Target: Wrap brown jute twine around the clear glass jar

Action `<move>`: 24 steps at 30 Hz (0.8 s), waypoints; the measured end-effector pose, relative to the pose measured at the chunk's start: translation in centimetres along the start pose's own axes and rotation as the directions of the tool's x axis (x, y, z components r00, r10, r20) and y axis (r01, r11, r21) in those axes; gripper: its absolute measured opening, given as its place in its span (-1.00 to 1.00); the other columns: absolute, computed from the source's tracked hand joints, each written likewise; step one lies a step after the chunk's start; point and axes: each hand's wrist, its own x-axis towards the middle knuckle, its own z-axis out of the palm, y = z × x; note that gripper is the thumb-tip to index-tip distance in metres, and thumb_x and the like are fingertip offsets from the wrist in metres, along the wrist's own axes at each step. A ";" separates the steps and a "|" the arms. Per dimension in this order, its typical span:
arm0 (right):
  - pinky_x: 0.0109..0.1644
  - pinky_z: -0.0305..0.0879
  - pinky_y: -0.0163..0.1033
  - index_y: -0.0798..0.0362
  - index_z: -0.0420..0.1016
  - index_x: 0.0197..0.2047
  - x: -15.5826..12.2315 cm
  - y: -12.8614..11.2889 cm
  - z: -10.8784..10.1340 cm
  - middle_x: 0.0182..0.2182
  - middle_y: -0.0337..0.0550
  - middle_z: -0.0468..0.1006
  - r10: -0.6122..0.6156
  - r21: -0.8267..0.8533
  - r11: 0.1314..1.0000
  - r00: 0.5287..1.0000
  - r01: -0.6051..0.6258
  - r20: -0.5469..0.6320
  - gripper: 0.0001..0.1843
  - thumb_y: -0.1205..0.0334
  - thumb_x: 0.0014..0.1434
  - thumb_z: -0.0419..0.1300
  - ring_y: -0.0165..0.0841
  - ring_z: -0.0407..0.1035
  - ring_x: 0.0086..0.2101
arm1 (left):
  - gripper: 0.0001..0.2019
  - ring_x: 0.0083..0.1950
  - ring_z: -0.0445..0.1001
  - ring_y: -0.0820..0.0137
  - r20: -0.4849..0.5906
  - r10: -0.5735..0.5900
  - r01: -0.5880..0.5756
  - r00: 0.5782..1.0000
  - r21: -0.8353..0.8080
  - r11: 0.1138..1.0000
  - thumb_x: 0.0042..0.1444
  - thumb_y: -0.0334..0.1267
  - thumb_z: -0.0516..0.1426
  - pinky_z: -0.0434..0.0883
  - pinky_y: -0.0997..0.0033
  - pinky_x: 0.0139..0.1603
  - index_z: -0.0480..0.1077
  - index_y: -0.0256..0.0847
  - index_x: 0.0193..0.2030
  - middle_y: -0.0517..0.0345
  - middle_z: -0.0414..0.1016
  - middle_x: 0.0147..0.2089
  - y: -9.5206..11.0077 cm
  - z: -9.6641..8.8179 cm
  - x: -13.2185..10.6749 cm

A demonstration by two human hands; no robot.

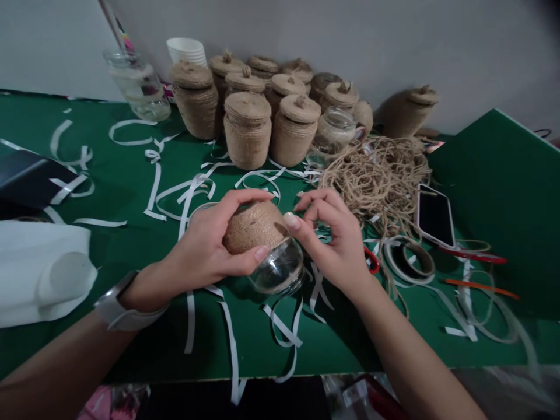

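A glass jar [280, 269], tilted with its mouth toward me, has tan jute twine [258, 226] wound round its lower part. My left hand [219, 236] grips the wrapped part, thumb in front and fingers over the top. My right hand [332, 233] is at the jar's right side, its fingers loosely curled and apart from the thumb. The right thumb tip touches or nearly touches the edge of the twine. No held thing shows between the right fingers. White tape strips [284, 332] lie under and around the jar.
Several twine-wrapped lidded jars [248, 134] stand at the back, beside bare glass jars [336, 131]. Right are a loose twine heap [376, 175], a phone [435, 216], a tape roll [409, 259] and red-handled scissors [371, 260]. A white bag-like item [39, 286] lies left.
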 end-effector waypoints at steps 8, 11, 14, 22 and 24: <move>-0.13 0.30 -0.26 -0.02 0.19 -0.45 -0.1 0.3 1.0 -0.35 -0.19 0.55 0.210 0.254 0.932 0.956 -0.259 0.206 -0.63 0.00 0.27 0.18 -0.28 0.48 -0.04 | -0.50 0.14 0.48 0.11 -0.070 0.040 -0.047 0.997 -0.111 0.993 0.04 -0.04 0.30 0.45 0.16 0.10 0.35 -0.09 0.11 0.06 0.48 0.13 -0.4 0.5 0.0; -0.09 0.29 -0.24 -0.01 0.20 -0.49 -0.1 0.1 1.1 -0.34 -0.18 0.55 0.214 0.273 0.926 0.958 -0.262 0.192 -0.59 -0.04 0.25 0.19 -0.28 0.47 -0.05 | -0.59 0.15 0.49 0.15 -0.079 0.022 -0.034 0.997 -0.155 0.987 0.05 -0.10 0.31 0.44 0.19 0.13 0.40 -0.08 0.03 0.10 0.51 0.10 -0.1 0.7 0.2; -0.04 0.27 -0.24 0.00 0.24 -0.45 -0.2 0.2 1.0 -0.21 -0.15 0.55 0.184 0.273 0.934 0.965 -0.231 0.186 -0.61 -0.05 0.29 0.14 -0.33 0.44 -0.07 | -0.66 0.21 0.45 0.16 -0.052 0.065 -0.074 0.997 -0.199 0.977 0.10 -0.13 0.28 0.39 0.16 0.23 0.43 -0.08 0.02 0.10 0.50 0.14 -0.1 0.5 0.3; -0.08 0.25 -0.24 0.04 0.40 -0.32 -0.2 1.5 0.8 -0.32 -0.14 0.46 0.188 0.103 0.971 0.953 -0.217 0.236 -0.50 -0.11 0.40 -0.13 -0.36 0.38 -0.23 | -0.58 0.22 0.44 0.12 -0.041 0.089 -0.097 0.995 -0.326 0.940 0.08 0.04 0.30 0.36 0.08 0.26 0.47 -0.07 0.03 0.02 0.52 0.16 -1.5 0.1 0.4; -0.09 0.25 -0.24 0.04 0.44 -0.31 -0.2 1.7 1.0 -0.33 -0.15 0.46 0.217 0.139 0.959 0.954 -0.248 0.206 -0.46 -0.14 0.40 -0.15 -0.37 0.38 -0.24 | -0.63 0.23 0.44 0.10 -0.042 0.070 -0.080 0.997 -0.378 0.922 0.10 0.02 0.28 0.36 0.06 0.26 0.49 -0.07 -0.01 0.01 0.53 0.15 -1.5 0.3 0.5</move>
